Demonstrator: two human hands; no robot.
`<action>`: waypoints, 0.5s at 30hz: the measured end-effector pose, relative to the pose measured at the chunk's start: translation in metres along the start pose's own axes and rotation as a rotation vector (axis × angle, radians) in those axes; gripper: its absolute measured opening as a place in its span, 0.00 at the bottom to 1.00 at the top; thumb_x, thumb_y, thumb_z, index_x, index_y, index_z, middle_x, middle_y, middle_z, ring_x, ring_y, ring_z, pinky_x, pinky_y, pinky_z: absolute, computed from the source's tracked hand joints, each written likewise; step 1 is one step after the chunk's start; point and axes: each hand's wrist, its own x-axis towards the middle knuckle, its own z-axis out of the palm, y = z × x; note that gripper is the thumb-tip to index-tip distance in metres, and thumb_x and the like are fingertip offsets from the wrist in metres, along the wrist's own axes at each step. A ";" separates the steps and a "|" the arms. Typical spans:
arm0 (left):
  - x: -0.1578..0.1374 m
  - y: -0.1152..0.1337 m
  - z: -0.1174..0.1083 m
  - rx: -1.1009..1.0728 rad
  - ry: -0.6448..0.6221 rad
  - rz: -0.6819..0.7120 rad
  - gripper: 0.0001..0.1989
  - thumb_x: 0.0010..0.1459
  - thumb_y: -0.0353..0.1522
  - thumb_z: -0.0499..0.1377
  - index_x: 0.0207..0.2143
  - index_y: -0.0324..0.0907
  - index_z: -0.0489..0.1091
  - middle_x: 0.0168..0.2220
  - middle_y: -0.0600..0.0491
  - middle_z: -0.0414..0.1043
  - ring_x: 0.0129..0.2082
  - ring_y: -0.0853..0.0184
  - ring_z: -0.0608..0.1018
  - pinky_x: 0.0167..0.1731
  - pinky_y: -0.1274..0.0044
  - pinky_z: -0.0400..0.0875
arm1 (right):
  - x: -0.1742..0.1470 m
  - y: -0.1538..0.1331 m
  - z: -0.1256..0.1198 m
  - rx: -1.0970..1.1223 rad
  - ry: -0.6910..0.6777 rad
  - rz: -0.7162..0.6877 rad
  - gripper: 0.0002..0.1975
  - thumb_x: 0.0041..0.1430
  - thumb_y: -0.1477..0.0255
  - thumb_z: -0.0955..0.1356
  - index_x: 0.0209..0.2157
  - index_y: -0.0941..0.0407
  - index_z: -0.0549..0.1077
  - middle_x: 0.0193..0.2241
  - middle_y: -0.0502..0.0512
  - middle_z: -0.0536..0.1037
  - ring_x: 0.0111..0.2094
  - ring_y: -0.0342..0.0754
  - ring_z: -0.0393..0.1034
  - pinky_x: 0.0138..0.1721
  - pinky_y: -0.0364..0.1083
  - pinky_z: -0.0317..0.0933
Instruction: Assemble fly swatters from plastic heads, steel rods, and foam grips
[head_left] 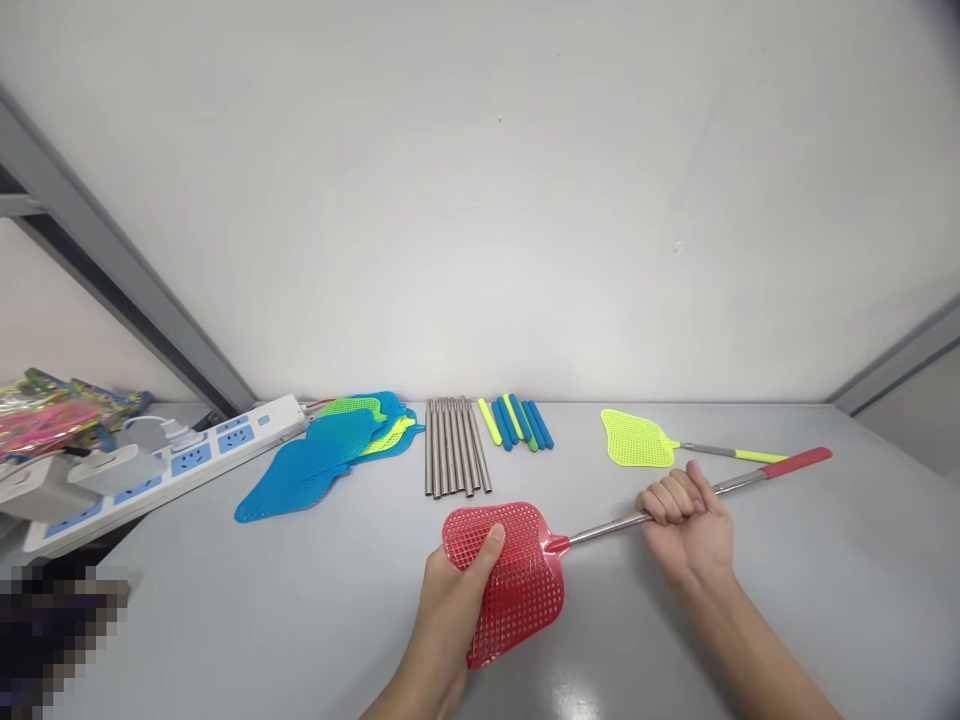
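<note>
A red fly swatter [517,590] is held above the grey table between both hands. My left hand [457,590] grips its mesh head, thumb on top and the other fingers hidden beneath. Around the metal telescopic rod, my right hand [686,520] is closed in a fist, palm side toward me. The rod is extended and ends in a red handle [799,462] at the right. Just behind it, a yellow fly swatter [641,438] with a short metal rod lies on the table.
Several metal rods [454,450] lie side by side in the middle, beside several blue and yellow handles [517,422]. Blue and green swatter heads [322,455] are piled at left, near a white power strip [225,445] with chargers. A wall [495,200] stands behind.
</note>
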 end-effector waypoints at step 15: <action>-0.001 -0.005 -0.003 -0.007 -0.017 -0.134 0.17 0.43 0.42 0.59 0.31 0.38 0.68 0.27 0.45 0.74 0.23 0.62 0.75 0.20 0.74 0.69 | -0.002 0.007 -0.002 -0.026 -0.040 -0.008 0.21 0.55 0.69 0.59 0.15 0.56 0.44 0.12 0.42 0.38 0.14 0.39 0.31 0.12 0.39 0.41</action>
